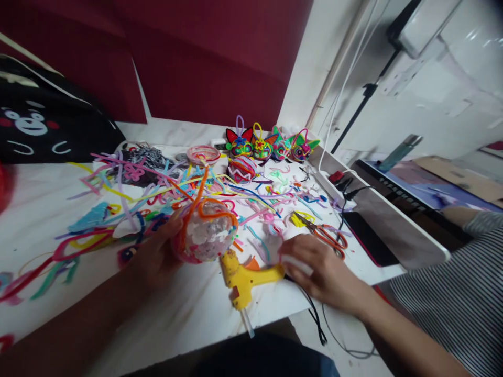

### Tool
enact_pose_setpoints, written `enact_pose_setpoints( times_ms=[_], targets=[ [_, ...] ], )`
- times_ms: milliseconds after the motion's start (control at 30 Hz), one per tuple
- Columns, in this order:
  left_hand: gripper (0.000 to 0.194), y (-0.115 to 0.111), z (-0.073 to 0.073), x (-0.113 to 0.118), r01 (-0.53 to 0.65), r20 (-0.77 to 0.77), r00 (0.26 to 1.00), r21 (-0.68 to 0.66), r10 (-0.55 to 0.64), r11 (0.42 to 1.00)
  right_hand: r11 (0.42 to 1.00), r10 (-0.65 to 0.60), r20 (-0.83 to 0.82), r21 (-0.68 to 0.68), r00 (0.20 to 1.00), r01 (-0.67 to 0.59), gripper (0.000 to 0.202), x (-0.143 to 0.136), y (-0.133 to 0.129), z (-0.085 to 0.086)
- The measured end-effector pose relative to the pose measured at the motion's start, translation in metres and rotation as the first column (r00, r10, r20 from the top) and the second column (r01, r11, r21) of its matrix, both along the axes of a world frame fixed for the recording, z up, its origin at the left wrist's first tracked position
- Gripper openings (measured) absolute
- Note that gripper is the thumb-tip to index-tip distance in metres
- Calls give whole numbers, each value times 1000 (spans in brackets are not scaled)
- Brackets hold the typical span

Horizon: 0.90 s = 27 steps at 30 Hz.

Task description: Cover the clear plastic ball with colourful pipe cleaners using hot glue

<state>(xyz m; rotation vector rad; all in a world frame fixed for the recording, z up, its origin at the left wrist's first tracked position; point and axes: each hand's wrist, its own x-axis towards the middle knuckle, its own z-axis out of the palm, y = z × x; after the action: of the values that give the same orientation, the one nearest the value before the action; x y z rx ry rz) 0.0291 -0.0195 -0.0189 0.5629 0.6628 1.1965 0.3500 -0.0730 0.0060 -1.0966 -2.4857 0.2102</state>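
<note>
My left hand (159, 251) is closed round the side of a clear ball (210, 235) partly wrapped in pink and orange pipe cleaners. An orange pipe cleaner (201, 186) sticks up from it. Below the ball, a yellow hot glue gun (245, 280) lies on its side near the table's front edge, a clear glue stick (247, 322) poking out of it. My right hand (314, 267) has its fingertips drawn together at the end of the gun's handle. A thin pink strand shows at these fingertips; whether they grip it or the handle is unclear.
Orange-handled scissors (328, 235) lie beyond my right hand. Loose pipe cleaners (255, 196) cover the table's middle. Several colourful eared ornaments (261, 146) stand along the back wall. A black phone (369, 238) lies at right, near a person in a striped top (451, 293). Cables (314, 314) hang below.
</note>
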Motion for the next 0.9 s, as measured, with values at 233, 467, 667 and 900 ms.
enact_pose_setpoints(
  times_ms=[233,467,667,900],
  targets=[
    [48,0,4,3,-63,-83,994,88,70,994,976,210,393,-23,895,-218,35,-61,-11,-1],
    [54,2,2,2,-92,-133,986,103,106,990,976,216,247,-68,945,-206,39,-54,-9,-2],
    [57,1,5,2,-210,-220,950,67,220,975,982,111,-7,-156,994,-111,38,-25,-8,16],
    [66,-3,9,3,-240,-311,908,166,282,957,978,80,-261,-168,962,-127,16,-30,-1,43]
  ],
)
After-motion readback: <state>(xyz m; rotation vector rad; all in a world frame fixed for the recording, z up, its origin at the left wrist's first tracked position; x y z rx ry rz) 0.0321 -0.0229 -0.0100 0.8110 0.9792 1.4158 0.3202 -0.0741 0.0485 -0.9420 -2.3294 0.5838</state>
